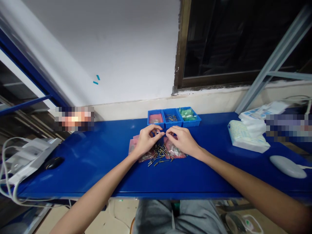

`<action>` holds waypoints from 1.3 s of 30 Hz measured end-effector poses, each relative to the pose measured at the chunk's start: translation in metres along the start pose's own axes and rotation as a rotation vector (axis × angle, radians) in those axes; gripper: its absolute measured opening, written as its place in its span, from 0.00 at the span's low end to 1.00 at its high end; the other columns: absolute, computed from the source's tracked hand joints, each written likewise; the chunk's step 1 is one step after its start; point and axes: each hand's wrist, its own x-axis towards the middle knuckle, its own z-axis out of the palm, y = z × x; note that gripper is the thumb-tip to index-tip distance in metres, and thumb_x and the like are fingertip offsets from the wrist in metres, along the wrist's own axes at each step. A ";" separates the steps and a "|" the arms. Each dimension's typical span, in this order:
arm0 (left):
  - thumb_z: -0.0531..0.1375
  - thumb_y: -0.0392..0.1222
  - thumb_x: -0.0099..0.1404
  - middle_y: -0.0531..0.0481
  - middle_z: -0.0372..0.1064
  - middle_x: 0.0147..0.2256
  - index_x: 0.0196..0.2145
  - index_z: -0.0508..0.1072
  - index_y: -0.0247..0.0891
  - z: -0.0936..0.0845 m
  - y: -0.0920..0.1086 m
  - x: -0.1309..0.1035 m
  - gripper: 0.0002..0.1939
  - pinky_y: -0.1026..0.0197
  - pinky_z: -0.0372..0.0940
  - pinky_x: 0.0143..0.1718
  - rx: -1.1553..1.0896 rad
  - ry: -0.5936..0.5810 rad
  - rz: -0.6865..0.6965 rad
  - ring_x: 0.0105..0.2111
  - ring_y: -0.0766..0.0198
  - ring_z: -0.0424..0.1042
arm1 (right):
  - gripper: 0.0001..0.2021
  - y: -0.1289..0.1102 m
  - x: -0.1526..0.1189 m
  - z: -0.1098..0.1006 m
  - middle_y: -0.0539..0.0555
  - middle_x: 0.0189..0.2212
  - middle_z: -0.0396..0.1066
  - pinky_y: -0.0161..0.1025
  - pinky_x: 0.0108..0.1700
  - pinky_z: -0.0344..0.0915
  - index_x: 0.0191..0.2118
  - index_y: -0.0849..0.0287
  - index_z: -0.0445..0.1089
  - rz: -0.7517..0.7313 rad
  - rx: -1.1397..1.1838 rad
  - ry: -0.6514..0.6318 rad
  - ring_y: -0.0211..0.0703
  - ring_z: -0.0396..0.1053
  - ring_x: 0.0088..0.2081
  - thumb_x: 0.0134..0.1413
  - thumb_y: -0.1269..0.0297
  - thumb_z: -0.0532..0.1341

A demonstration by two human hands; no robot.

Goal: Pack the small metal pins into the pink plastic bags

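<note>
Over the desk [95,169], your left hand [147,139] and right hand [182,138] hold a thin pin [158,132] in narrowed fingers [172,129]; a pile of pins [159,152] lies nearer you, three blue trays [173,123] farther off.

Tissue pack [240,137] below dark window [231,39]

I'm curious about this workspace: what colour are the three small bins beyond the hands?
The three small bins are blue, showing best in the head view.
</note>
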 end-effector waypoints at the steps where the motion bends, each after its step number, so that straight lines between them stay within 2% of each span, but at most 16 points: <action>1: 0.63 0.45 0.66 0.48 0.74 0.37 0.44 0.74 0.38 0.000 -0.001 0.000 0.11 0.63 0.64 0.32 0.007 0.027 0.002 0.32 0.65 0.70 | 0.08 0.002 0.001 -0.003 0.52 0.34 0.75 0.39 0.43 0.63 0.35 0.57 0.72 -0.001 -0.003 0.014 0.42 0.70 0.38 0.62 0.69 0.56; 3: 0.62 0.44 0.67 0.48 0.73 0.39 0.48 0.72 0.40 0.001 -0.004 0.000 0.13 0.63 0.65 0.31 0.033 0.075 0.002 0.33 0.65 0.70 | 0.08 0.009 0.004 -0.008 0.51 0.33 0.74 0.39 0.42 0.63 0.34 0.57 0.72 0.019 -0.015 0.062 0.41 0.70 0.36 0.61 0.69 0.56; 5: 0.60 0.43 0.68 0.48 0.71 0.38 0.48 0.71 0.40 0.001 -0.006 0.000 0.12 0.63 0.64 0.31 0.064 0.092 0.007 0.32 0.65 0.69 | 0.08 0.019 0.008 -0.014 0.52 0.32 0.73 0.40 0.41 0.64 0.34 0.57 0.72 0.042 -0.056 0.127 0.42 0.69 0.35 0.61 0.68 0.55; 9: 0.57 0.40 0.70 0.49 0.69 0.36 0.46 0.71 0.39 -0.001 -0.006 0.001 0.08 0.63 0.64 0.32 0.119 0.059 0.045 0.33 0.66 0.68 | 0.11 0.039 0.016 -0.019 0.56 0.35 0.74 0.44 0.45 0.63 0.37 0.57 0.73 0.063 -0.258 0.257 0.48 0.67 0.41 0.64 0.66 0.53; 11: 0.56 0.38 0.70 0.49 0.68 0.36 0.45 0.72 0.38 -0.001 -0.005 0.001 0.08 0.62 0.64 0.34 0.145 0.032 0.069 0.33 0.66 0.68 | 0.13 0.047 0.021 -0.018 0.58 0.37 0.74 0.45 0.45 0.62 0.39 0.58 0.74 0.091 -0.373 0.279 0.51 0.66 0.43 0.65 0.65 0.52; 17: 0.55 0.35 0.70 0.49 0.67 0.37 0.44 0.72 0.37 0.000 -0.005 0.001 0.08 0.60 0.65 0.37 0.180 -0.017 0.117 0.33 0.65 0.68 | 0.15 0.062 0.023 -0.009 0.58 0.36 0.73 0.47 0.44 0.61 0.39 0.58 0.76 0.091 -0.577 0.194 0.52 0.64 0.43 0.66 0.65 0.50; 25: 0.55 0.34 0.69 0.48 0.67 0.38 0.42 0.72 0.37 -0.001 -0.007 0.001 0.07 0.60 0.66 0.38 0.213 -0.039 0.125 0.33 0.65 0.68 | 0.16 0.069 0.018 -0.006 0.58 0.38 0.74 0.45 0.45 0.61 0.38 0.60 0.76 0.067 -0.576 0.160 0.52 0.63 0.44 0.66 0.66 0.50; 30: 0.54 0.35 0.70 0.47 0.67 0.40 0.44 0.72 0.37 -0.002 -0.008 0.000 0.09 0.57 0.66 0.42 0.300 -0.076 0.138 0.38 0.62 0.69 | 0.14 0.068 0.016 -0.005 0.59 0.40 0.73 0.47 0.47 0.60 0.43 0.62 0.75 0.023 -0.576 0.165 0.53 0.63 0.45 0.64 0.67 0.53; 33: 0.53 0.35 0.70 0.45 0.69 0.42 0.46 0.72 0.36 -0.006 -0.010 0.001 0.10 0.56 0.66 0.45 0.363 -0.157 0.145 0.41 0.60 0.70 | 0.13 0.063 0.013 -0.007 0.59 0.41 0.72 0.48 0.48 0.60 0.42 0.62 0.75 -0.018 -0.571 0.157 0.53 0.62 0.46 0.64 0.68 0.53; 35: 0.53 0.36 0.70 0.45 0.70 0.42 0.45 0.73 0.36 -0.009 -0.011 0.002 0.10 0.55 0.66 0.46 0.424 -0.258 0.163 0.42 0.58 0.70 | 0.13 0.056 0.011 -0.008 0.59 0.41 0.72 0.48 0.47 0.60 0.41 0.62 0.74 -0.053 -0.556 0.135 0.53 0.62 0.45 0.65 0.68 0.52; 39: 0.55 0.40 0.69 0.44 0.73 0.39 0.43 0.76 0.35 -0.013 -0.015 0.002 0.11 0.54 0.65 0.46 0.518 -0.467 0.213 0.41 0.56 0.71 | 0.13 0.038 0.005 -0.004 0.58 0.35 0.71 0.46 0.46 0.60 0.38 0.61 0.74 -0.143 -0.497 -0.013 0.49 0.63 0.42 0.66 0.68 0.52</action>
